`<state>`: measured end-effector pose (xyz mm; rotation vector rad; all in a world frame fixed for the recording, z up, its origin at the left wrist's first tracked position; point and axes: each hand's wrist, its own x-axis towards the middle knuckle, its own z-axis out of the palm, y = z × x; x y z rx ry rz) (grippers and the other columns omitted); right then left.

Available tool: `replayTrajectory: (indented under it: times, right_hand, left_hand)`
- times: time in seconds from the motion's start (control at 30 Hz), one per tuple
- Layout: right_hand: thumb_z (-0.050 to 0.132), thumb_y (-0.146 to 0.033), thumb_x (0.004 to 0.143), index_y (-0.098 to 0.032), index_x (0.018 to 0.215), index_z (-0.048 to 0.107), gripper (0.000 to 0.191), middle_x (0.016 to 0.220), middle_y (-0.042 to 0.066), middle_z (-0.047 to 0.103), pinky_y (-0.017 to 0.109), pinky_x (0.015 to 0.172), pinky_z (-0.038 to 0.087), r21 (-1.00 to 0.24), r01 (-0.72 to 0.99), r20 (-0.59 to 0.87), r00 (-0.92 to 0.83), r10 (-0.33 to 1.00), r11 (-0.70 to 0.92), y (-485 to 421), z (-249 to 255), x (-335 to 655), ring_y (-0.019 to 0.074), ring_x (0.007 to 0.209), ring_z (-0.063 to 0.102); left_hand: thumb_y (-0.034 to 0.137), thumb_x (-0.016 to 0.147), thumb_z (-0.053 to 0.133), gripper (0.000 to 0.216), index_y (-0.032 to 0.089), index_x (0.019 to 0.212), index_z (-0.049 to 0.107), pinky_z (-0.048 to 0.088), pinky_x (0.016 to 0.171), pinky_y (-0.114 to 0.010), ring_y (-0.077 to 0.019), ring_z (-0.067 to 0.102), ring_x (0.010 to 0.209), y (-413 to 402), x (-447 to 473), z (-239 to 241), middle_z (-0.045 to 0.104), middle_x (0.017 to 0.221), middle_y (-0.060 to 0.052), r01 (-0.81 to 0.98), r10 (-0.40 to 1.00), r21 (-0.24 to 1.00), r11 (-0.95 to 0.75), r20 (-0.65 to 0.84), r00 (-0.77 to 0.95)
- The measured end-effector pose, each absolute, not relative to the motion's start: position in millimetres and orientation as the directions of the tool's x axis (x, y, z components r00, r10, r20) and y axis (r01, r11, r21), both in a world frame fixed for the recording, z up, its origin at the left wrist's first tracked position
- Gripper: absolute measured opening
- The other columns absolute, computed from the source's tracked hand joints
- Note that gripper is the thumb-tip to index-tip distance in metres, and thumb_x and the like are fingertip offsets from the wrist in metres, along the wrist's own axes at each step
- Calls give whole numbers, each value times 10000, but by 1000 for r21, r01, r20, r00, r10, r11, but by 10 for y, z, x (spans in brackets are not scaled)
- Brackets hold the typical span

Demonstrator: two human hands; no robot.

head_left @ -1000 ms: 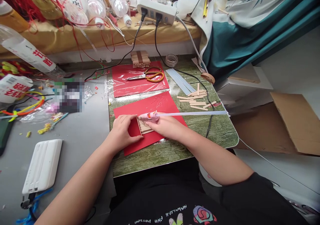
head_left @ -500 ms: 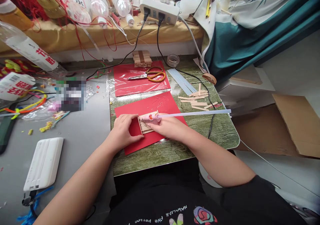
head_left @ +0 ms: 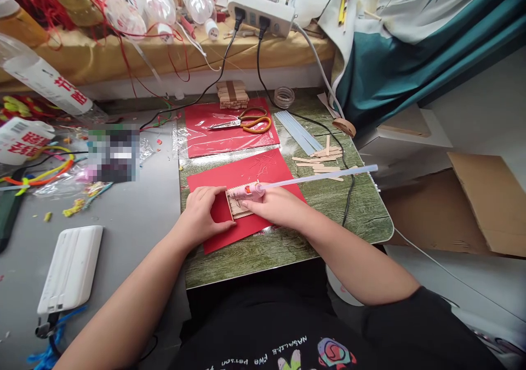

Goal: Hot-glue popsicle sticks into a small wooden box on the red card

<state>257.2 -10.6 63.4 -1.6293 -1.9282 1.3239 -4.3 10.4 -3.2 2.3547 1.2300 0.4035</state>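
Note:
My right hand (head_left: 275, 205) is wrapped round a pink hot glue gun (head_left: 250, 191), and a long clear glue stick (head_left: 320, 178) sticks out of its back towards the right. Under the gun's nozzle lies a small piece made of wooden craft sticks (head_left: 240, 212), with raised strips along its edges. Thumb and fingers of my left hand (head_left: 203, 212) grip the left edge of this piece. It rests on a red sheet of paper (head_left: 283, 172). The nozzle tip is too small to make out, and my right hand hides part of the piece.
Behind lie scissors (head_left: 255, 122) on a plastic-wrapped red pack (head_left: 197, 140), beside bundled craft sticks (head_left: 233, 95). Spare glue sticks (head_left: 298, 131) and loose wooden sticks (head_left: 326, 167) are at right. A black cable (head_left: 350, 194) crosses the table. A white power bank (head_left: 72, 268) lies left.
The glue gun has tilted a little, so the back end of its glue stick sits higher. My left hand keeps its hold on the wooden piece.

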Motion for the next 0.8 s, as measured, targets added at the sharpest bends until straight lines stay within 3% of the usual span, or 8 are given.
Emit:
replayTrajectory:
  times: [0.23, 0.4, 0.8]
  right_hand:
    - [609, -413, 1017, -392, 1336, 754, 351, 1324, -15, 746, 340, 1077, 516, -820, 572, -268, -348, 898, -23, -89, 698, 2552, 242, 1225, 686]
    - [580, -398, 1025, -390, 1293, 777, 333, 1266, -7, 746, 322, 1034, 517, -766, 638, -331, -292, 897, -75, -76, 737, 2533, 242, 1196, 672]
    - [599, -413, 1033, -382, 1290, 777, 314, 1265, -13, 763, 315, 1013, 508, -835, 539, -324, -320, 890, -111, -82, 646, 2546, 230, 1190, 674]
  left_hand:
    - [532, 807, 852, 791, 308, 1467, 478, 417, 1134, -532, -360, 545, 1336, 100, -47, -17, 626, 1411, -90, 698, 829, 519, -493, 39, 557]
    - [539, 803, 856, 800, 299, 1465, 477, 418, 1135, -525, -355, 546, 1334, 101, -51, -17, 626, 1411, -86, 698, 828, 514, -498, 44, 559]
    - [532, 798, 862, 806, 295, 1463, 474, 426, 1130, -522, -348, 553, 1329, 101, -54, -30, 630, 1406, -83, 700, 827, 503, -507, 55, 560]
